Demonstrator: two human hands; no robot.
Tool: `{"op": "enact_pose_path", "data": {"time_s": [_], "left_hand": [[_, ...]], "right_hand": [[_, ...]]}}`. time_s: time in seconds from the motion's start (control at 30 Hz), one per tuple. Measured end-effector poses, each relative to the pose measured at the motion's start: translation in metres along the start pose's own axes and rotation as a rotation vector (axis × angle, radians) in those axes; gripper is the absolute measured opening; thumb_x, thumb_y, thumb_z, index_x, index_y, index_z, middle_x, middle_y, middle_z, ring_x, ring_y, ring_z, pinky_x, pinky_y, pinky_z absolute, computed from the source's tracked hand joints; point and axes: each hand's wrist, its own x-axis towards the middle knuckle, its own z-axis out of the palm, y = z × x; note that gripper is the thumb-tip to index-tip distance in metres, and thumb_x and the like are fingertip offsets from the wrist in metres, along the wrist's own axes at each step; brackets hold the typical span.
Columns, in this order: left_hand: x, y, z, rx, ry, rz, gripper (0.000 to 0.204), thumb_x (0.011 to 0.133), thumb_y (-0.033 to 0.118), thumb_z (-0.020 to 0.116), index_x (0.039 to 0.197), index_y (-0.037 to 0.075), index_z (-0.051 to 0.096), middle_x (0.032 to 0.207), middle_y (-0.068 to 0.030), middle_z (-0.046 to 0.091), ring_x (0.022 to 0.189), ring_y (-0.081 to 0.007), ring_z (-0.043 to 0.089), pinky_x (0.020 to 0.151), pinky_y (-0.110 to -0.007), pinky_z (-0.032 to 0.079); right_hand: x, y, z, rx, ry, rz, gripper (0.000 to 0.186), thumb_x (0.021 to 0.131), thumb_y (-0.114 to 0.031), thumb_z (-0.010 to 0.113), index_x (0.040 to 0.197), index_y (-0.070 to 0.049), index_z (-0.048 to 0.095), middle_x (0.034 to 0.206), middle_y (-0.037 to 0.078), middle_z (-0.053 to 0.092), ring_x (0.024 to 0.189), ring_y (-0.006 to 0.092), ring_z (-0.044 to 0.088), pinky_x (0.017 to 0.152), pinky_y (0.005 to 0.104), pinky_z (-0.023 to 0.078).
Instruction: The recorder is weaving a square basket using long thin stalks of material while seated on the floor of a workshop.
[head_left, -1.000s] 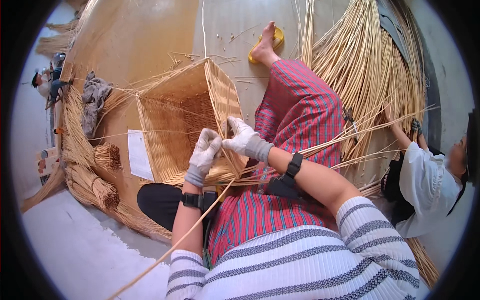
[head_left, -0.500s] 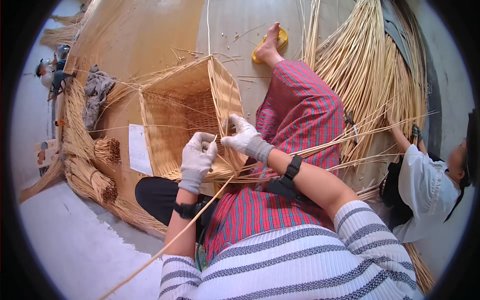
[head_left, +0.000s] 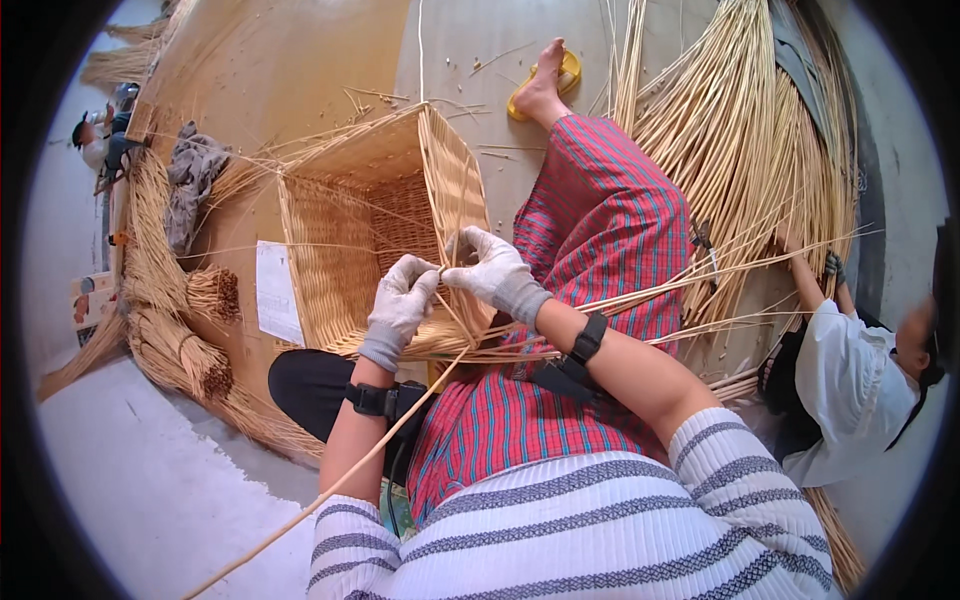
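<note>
A square woven basket (head_left: 320,270) rests on its side just in front of me, its opening toward me, with loose canes crossing it. My left hand (head_left: 403,305) wears a pale glove and pinches a thin cane at the basket's right edge. Beside it my right hand (head_left: 488,268), also gloved, grips that edge, its thumb and fingers closed round the rim and cane close to the left fingertips. Long canes (head_left: 640,290) run rightward from the near edge over my checked cloth, and one cane (head_left: 300,518) slants down to the lower left.
A co-worker (head_left: 850,390) sits at the right by a large fan of canes (head_left: 720,120). Tied cane bundles (head_left: 190,365), a grey cloth (head_left: 195,175) and a white paper (head_left: 280,290) lie left; another person (head_left: 100,145) is beyond. My bare foot rests on a yellow slipper (head_left: 567,80).
My left hand dropped slightly with the thumb lifted at half a second ago, and now it has risen back against the right hand. The right hand has stayed nearly in place at the edge.
</note>
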Motion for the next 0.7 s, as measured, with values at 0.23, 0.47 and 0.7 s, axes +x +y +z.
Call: {"op": "enact_pose_path", "data": {"time_s": [0.23,0.47,0.7], "left_hand": [[0.006,-0.006,0.002,-0.151,0.004,-0.119,0.016,0.1,0.02,0.063,0.108,0.006,0.059,0.076,0.0034,0.056,0.055,-0.0029,0.048,0.048,-0.017,0.04],[0.025,-0.01,-0.003,-0.292,-0.219,-0.18,0.043,0.096,0.037,0.07,0.121,0.007,0.052,0.083,0.0015,0.058,0.058,-0.0051,0.053,0.049,-0.018,0.042],[0.023,-0.014,0.016,-0.097,-0.086,0.074,0.025,0.102,0.035,0.062,0.105,0.011,0.056,0.086,0.0059,0.052,0.073,-0.003,0.048,0.064,-0.022,0.043]], "right_hand": [[0.005,0.002,-0.002,-0.047,-0.004,0.016,0.034,0.075,-0.012,0.08,0.104,-0.003,0.065,0.091,0.005,0.067,0.082,0.0126,0.061,0.078,0.0293,0.053],[0.003,0.03,-0.016,0.083,-0.109,-0.099,0.032,0.084,-0.005,0.067,0.116,-0.004,0.063,0.102,0.006,0.067,0.097,0.0139,0.063,0.09,0.0291,0.052],[0.004,0.034,-0.022,0.158,-0.163,-0.159,0.049,0.089,0.004,0.051,0.137,-0.004,0.049,0.122,0.012,0.065,0.113,0.0193,0.064,0.099,0.034,0.051]]}}
